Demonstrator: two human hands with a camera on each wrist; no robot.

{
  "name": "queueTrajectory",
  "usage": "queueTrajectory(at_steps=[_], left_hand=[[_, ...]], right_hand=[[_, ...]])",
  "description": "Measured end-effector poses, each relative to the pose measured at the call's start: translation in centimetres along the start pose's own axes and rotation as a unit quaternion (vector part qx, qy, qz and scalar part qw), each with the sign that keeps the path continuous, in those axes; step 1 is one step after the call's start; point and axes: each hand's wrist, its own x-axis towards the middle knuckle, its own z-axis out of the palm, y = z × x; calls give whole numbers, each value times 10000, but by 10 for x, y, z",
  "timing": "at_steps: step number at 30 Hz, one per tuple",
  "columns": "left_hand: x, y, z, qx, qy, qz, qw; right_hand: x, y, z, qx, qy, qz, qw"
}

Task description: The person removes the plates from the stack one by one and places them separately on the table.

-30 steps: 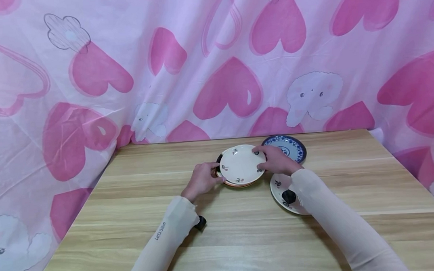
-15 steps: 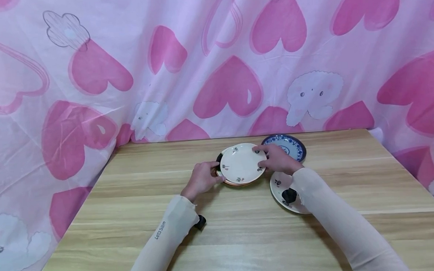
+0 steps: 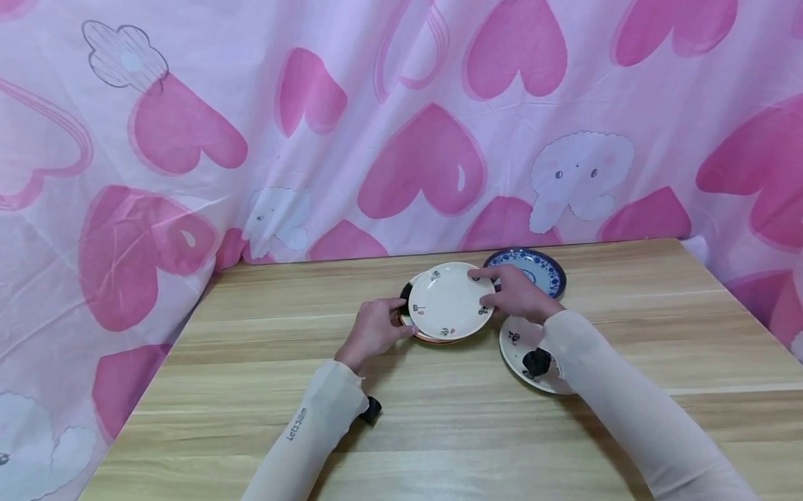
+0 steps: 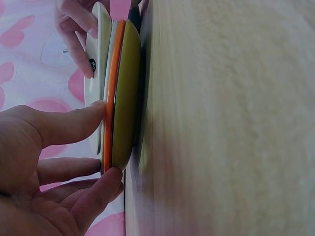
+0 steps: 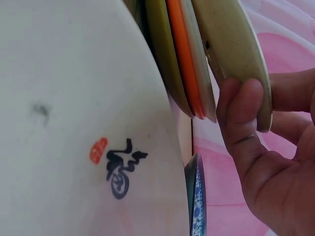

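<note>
Near the table's back, my right hand [image 3: 521, 294] pinches the right rim of a white plate [image 3: 447, 302] with small printed motifs, thumb on one face and fingers on the other. This plate lies over a stack of plates [image 4: 114, 93], one with an orange rim and one with an olive underside. A gap shows between the white plate and the stack on the right-hand side [image 5: 241, 39]. My left hand [image 3: 373, 330] holds the stack's left edge, thumb at the orange-rimmed plate and fingers along the rim.
A blue-and-white patterned plate [image 3: 547, 274] lies behind my right hand. Another white plate [image 3: 516, 346] with dark motifs sits under my right wrist, partly hidden by the sleeve. The wooden table [image 3: 450, 443] ends at a pink heart-print curtain [image 3: 344, 171].
The white plate in my right hand has shifted slightly up and to the right over the stack. My left hand stays in place.
</note>
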Motion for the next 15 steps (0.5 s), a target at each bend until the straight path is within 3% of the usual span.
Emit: queueTrajectory(at_steps=[15], left_hand=[[1,-1,0,126,20,82,9999]], right_hand=[[-4,-4,-6,-27,133,21,9999]])
